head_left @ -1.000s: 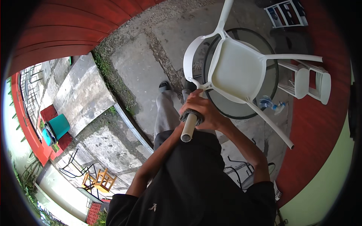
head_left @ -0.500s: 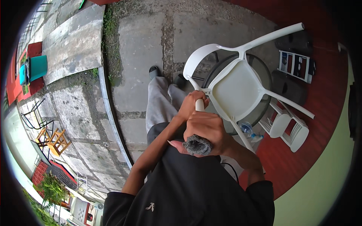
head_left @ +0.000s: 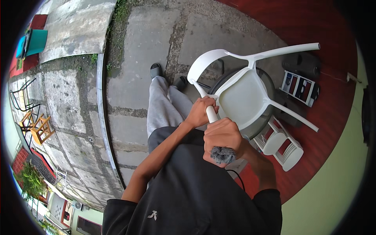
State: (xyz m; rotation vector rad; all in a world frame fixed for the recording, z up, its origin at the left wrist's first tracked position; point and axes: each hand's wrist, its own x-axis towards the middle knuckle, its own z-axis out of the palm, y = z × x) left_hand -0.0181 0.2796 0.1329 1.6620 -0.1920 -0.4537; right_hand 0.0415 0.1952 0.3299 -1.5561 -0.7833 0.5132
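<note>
A white plastic armchair (head_left: 243,98) lies tipped over a round, dark-rimmed glass-topped table (head_left: 267,84), two of its legs stretching out to the right. My left hand (head_left: 202,110) is closed around one white leg of the chair, close to the seat. Nearer my body, my right hand (head_left: 222,135) is wrapped around the same leg. A wad of fuzzy grey cloth (head_left: 223,155) bulges from the right fist; the rest of it is hidden inside. Between the hands a short stretch of bare leg shows.
Right of the table are a small white chair (head_left: 280,147), a white rack (head_left: 299,88) and a black speaker-like box (head_left: 300,65) by the red floor (head_left: 313,137). A metal channel (head_left: 102,102) crosses the paving on the left. Farther left are a teal bin (head_left: 37,41) and wooden stools (head_left: 41,130).
My right hand has slid a little along the leg away from my left hand, showing more bare leg between them. The whole view has turned slightly; both grips stay closed.
</note>
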